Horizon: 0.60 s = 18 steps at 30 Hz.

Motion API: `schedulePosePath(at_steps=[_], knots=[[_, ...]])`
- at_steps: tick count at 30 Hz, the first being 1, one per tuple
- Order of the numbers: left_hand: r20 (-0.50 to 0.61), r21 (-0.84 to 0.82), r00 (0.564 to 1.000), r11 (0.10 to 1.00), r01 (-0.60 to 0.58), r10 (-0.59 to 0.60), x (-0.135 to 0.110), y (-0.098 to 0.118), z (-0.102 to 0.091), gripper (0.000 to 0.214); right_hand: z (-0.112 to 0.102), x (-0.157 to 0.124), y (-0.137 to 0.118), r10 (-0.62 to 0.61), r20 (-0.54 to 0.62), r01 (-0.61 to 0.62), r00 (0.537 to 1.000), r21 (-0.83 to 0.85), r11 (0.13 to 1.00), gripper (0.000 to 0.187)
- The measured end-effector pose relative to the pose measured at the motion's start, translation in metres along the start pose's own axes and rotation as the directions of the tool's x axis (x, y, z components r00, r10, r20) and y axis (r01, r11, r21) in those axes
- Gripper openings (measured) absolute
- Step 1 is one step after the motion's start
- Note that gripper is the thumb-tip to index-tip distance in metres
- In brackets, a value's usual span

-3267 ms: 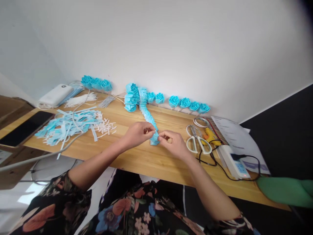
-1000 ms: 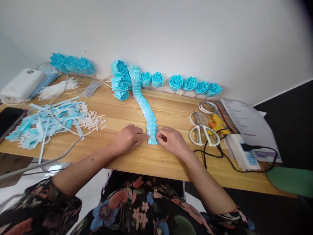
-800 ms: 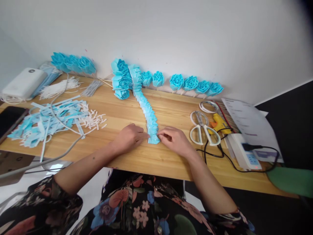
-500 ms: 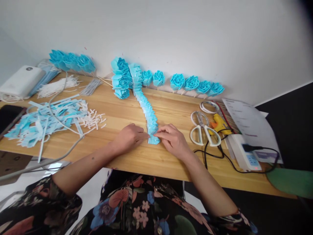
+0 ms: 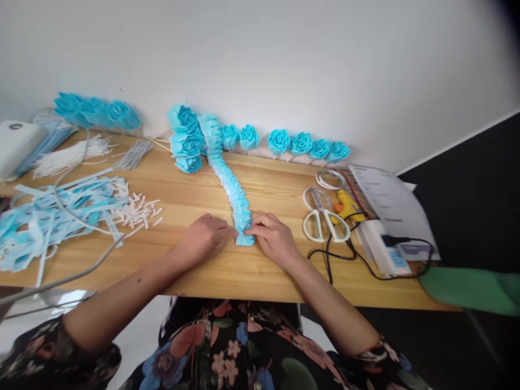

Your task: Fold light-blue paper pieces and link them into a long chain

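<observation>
A long strip of overlapping light-blue folded petals (image 5: 229, 181) runs from the back of the table down to my hands, with shiny patches along its middle. My left hand (image 5: 204, 238) has its fingers closed at the left edge of the strip's near end. From the other side, my right hand (image 5: 275, 242) pinches the strip's right edge just above the last petal. Both hands rest low over the table. The strip's far end leans against a cluster of blue fabric flowers (image 5: 187, 143).
Cut blue strips (image 5: 77, 206) and white scraps (image 5: 140, 210) lie left. White-handled scissors (image 5: 323, 216), a yellow glue gun (image 5: 347, 206), a power strip (image 5: 385, 249) and black cables are on the right. More blue flowers (image 5: 300, 143) line the wall. A grey cable (image 5: 91, 266) crosses the left side.
The whole view has shifted, so things appear farther left and slightly lower. My right-hand fingers have adjusted slightly at the strip's edge; both hands stay at its near end.
</observation>
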<state>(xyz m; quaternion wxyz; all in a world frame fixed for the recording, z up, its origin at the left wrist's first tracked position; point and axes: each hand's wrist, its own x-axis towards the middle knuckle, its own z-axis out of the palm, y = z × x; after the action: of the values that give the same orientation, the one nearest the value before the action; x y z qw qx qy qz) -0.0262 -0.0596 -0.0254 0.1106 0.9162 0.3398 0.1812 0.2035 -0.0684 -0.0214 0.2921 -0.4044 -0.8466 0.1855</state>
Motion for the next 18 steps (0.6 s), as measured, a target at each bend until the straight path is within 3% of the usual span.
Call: schedulePosePath(at_steps=[3, 5, 10, 13, 18], knots=[[-0.014, -0.013, 1.000, 1.000, -0.012, 0.012, -0.002, -0.001, 0.001, 0.028, -0.015, -0.001, 0.006, 0.132, -0.163, -0.089, 0.978, 0.247, 0.965, 0.036], [-0.007, -0.017, 1.000, 1.000, -0.019, 0.018, -0.003, -0.002, 0.002, 0.029, -0.036, -0.004, 0.009, 0.242, -0.315, -0.145, 0.918, 0.302, 0.942, 0.036], [-0.013, -0.086, 1.000, 0.996, -0.009, 0.008, -0.006, -0.003, 0.002, 0.029, -0.114, -0.016, 0.011, 0.206, -0.526, -0.203, 0.825, 0.064, 0.977, 0.032], [-0.057, -0.136, 0.998, 0.991, 0.002, -0.010, -0.007, -0.003, 0.003, 0.024, -0.148, -0.021, 0.027, 0.222, -0.601, -0.297, 0.768, -0.026, 0.955, 0.030], [-0.056, -0.182, 0.996, 0.981, 0.062, -0.074, -0.008, -0.003, 0.003, 0.020, -0.162, -0.021, 0.085, 0.257, -0.518, -0.407, 0.816, -0.198, 0.892, 0.030]])
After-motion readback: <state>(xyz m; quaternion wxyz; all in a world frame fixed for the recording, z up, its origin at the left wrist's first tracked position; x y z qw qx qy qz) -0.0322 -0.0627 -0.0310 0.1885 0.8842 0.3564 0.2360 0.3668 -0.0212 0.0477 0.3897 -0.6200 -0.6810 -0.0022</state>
